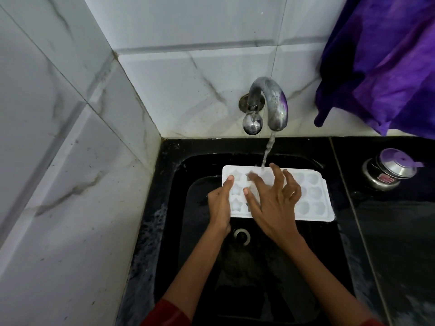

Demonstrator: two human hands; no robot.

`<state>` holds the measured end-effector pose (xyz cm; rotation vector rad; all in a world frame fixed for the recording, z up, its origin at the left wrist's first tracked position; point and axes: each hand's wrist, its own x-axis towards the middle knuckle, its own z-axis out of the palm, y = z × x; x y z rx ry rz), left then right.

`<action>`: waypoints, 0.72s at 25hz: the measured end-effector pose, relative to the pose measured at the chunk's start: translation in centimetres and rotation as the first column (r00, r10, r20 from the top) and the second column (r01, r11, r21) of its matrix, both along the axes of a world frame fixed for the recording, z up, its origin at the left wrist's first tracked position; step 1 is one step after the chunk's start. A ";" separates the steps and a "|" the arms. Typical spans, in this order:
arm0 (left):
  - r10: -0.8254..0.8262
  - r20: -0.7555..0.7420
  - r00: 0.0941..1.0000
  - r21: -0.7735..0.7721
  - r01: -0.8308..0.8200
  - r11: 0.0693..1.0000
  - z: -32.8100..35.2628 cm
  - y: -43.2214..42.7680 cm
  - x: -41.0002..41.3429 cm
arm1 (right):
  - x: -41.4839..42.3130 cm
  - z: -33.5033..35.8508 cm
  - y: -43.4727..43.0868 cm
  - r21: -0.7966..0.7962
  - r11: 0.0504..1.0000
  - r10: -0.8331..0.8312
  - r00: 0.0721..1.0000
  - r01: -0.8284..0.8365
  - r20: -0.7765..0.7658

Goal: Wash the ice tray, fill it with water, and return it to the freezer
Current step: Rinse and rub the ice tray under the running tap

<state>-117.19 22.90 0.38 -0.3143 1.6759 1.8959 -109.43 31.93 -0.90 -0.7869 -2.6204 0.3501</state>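
I see the white ice tray (313, 191) held over the black sink (175, 208), water (267, 150) from the running tap (270, 102) falling on its far edge, the left hand (220, 205) gripping its left end with thumb on top, the right hand (273, 201) spread wide across the moulds, its fingertips blurred, probably touching them.

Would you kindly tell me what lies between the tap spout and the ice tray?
Only a stream of water, falling from the spout onto the tray's far edge beside the right hand; the head view shows it.
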 end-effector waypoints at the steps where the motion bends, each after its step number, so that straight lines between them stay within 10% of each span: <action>1: 0.007 0.003 1.000 0.003 -0.007 1.000 -0.1 0.3 0.0 | 0.1 -0.1 0.5 -0.012 1.000 0.019 1.000 -0.019 0.000; 18: 0.025 0.013 1.000 -0.018 -0.025 1.000 -0.6 1.4 0.3 | 0.3 0.7 2.7 -0.048 0.996 0.075 0.997 -0.075 0.010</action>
